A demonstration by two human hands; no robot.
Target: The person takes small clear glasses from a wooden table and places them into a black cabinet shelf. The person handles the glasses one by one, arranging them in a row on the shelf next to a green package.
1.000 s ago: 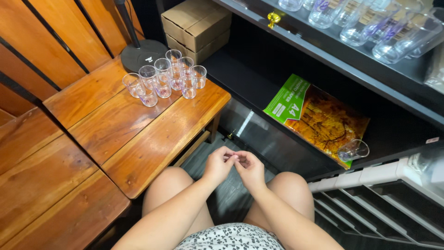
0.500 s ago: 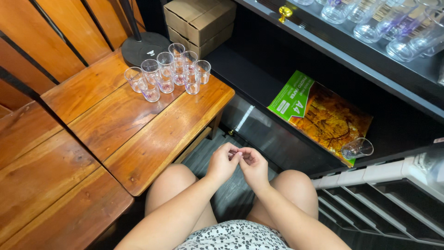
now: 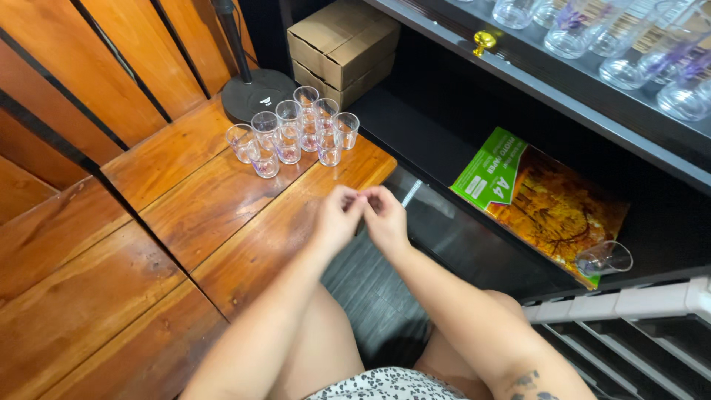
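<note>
My left hand (image 3: pixel 335 221) and my right hand (image 3: pixel 386 219) meet over the front edge of a wooden bench (image 3: pixel 222 222), above my bare knees. The fingers of both are curled and their tips pinch together at one spot. Whether something tiny sits between them is too small to tell. Several small clear glasses (image 3: pixel 289 133) stand in a tight cluster on the bench, a short way beyond my hands.
Behind the glasses sit a black round stand base (image 3: pixel 252 96) and stacked cardboard boxes (image 3: pixel 341 44). A green and orange paper pack (image 3: pixel 541 200) lies on the dark lower shelf, a clear glass (image 3: pixel 603 258) on its side beside it. More glasses (image 3: pixel 615 37) line the upper shelf. A white rack (image 3: pixel 637 307) is at lower right.
Both hands have risen together, away from my lap and toward the bench edge, still pinched at the fingertips. The view has shifted slightly; the glasses have not moved.
</note>
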